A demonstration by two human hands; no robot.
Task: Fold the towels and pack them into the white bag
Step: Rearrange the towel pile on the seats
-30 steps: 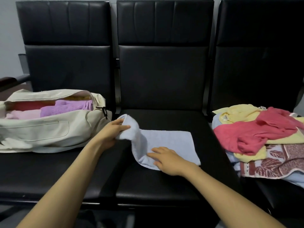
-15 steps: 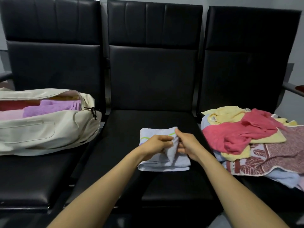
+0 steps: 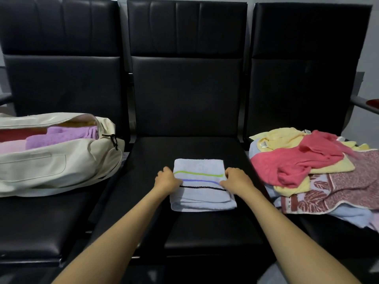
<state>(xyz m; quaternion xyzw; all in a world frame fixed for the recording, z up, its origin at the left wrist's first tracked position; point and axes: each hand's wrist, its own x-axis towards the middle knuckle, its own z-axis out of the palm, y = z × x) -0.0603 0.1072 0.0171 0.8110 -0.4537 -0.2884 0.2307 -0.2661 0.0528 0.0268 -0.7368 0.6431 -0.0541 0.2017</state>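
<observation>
A folded light blue towel (image 3: 200,168) with green, blue and black stripes lies flat on the middle black seat (image 3: 205,228). My left hand (image 3: 167,179) grips its left edge with curled fingers. My right hand (image 3: 236,179) grips its right edge the same way. The white bag (image 3: 51,167) lies unzipped on the left seat. Inside it show a folded purple towel (image 3: 61,135), a pink one and a red one. A pile of unfolded towels (image 3: 307,165) in red, yellow, patterned maroon and pale blue covers the right seat.
Three black chairs stand side by side with tall backrests (image 3: 186,78). A metal armrest (image 3: 363,103) sticks out at the far right, above the towel pile. Bare seat shows in front of the bag and in front of the folded towel.
The towel was spread out with my left hand folding its left end over. It is now a compact striped rectangle. Both hands have moved apart to its side edges.
</observation>
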